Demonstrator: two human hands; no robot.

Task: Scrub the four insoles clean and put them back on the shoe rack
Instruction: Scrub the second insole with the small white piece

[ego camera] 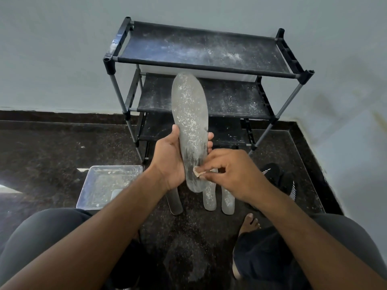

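Scrubbing the held insole (189,126) near its heel end, toe pointing up toward the shoe rack (201,65). Best done in short firm strokes from heel to toe, working steadily up into the white speckling that covers the upper half; heel area already looks darker and cleaner, by judgement. Worth bracing from behind so the sole does not flex away under pressure.

Left hand (167,158) wrapped round the insole's lower half, thumb along the left edge, fingertips showing past the right edge. Right hand (228,170) pinching a small pale scrubbing pad (196,171) against the heel, fingers curled, wrist bent inward.

Three more insoles on the dark floor (52,147) just below the hands: one (174,203) toward the left, two (209,197) (227,200) side by side, these two dusty. Clear plastic tray (109,186) near the left knee. Rack shelves bare but dusted white; nothing returned yet.
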